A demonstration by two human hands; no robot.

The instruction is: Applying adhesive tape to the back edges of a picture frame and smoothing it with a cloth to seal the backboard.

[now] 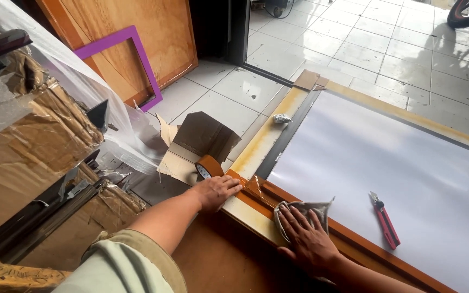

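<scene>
Left hand (pixel 216 191) grips the brown tape roll (pixel 208 166) on the frame (pixel 278 127) — right hand (pixel 306 239) flat, grip open, pressing a cloth (pixel 316 209)

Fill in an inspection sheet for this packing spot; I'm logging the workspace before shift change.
Surface: white panel with cardboard edging, lying on the tiled floor.
Job's things: brown tape roll at the frame edge; grey cloth.
Clutter: red utility knife on the panel; cardboard scraps; foil ball.
Grippers: left hand by the tape roll; right hand pressing the cloth.
Cables: nothing seen.
Surroundings: purple frame, wrapped packages.
</scene>
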